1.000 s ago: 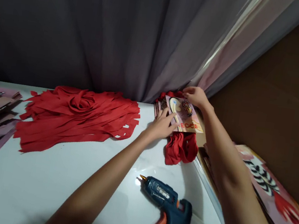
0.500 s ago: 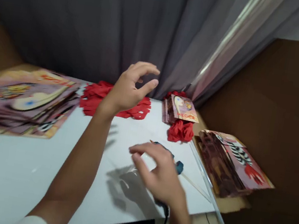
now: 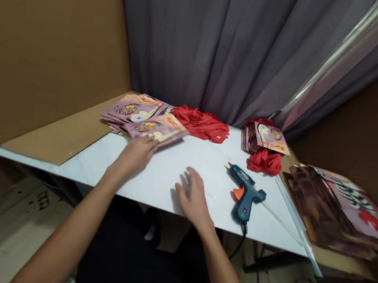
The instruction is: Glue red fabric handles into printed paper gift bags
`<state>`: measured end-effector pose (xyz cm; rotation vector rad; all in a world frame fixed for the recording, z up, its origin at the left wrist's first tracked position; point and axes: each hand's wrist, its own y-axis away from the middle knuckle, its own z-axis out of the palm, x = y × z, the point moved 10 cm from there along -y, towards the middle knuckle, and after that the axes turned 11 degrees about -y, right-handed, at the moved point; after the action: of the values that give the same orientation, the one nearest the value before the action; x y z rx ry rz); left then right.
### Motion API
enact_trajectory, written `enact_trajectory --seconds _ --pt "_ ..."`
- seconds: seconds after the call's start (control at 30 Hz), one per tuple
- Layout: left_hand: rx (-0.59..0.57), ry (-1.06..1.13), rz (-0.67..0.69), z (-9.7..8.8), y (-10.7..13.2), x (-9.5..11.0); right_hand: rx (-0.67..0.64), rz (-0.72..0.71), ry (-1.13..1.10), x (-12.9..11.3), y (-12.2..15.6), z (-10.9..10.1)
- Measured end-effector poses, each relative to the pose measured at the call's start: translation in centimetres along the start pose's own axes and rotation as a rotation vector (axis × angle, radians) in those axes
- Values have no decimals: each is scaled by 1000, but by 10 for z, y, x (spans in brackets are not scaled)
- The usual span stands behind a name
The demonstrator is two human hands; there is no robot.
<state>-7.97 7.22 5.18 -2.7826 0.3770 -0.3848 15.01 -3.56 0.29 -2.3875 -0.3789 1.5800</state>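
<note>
My left hand [image 3: 137,152] reaches across the white table [image 3: 178,163] and its fingertips touch the near edge of a stack of printed purple cards [image 3: 141,115] at the back left. Whether it grips a card I cannot make out. My right hand [image 3: 192,194] lies flat and open on the tabletop near the front edge, holding nothing. A blue glue gun [image 3: 246,193] with an orange trigger lies on the table just right of that hand.
A heap of red paper strips [image 3: 201,122] sits at the back. A smaller card stack [image 3: 264,138] and a red paper rosette [image 3: 264,161] lie at the back right. More printed sheets [image 3: 343,206] rest right of the table. Cardboard panels [image 3: 47,42] and a grey curtain [image 3: 233,43] enclose it.
Both hands left the small card stack at the back right. My left hand swung over to the left card stack; my right hand dropped flat onto the table. The view pulled back.
</note>
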Motion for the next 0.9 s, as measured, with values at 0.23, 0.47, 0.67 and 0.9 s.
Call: enact_trajectory --seconds 0.23,0.47,0.67,0.9 --pt "-93 9 15 36 71 33 145 99 138 15 -2 -2" --pt "-101 -6 31 49 75 60 280 39 -169 30 -1 -15" --pt "-143 10 31 63 87 92 451 240 -719 70 4 -38" --pt "-115 71 90 62 89 99 158 236 -869 38 -4 -11"
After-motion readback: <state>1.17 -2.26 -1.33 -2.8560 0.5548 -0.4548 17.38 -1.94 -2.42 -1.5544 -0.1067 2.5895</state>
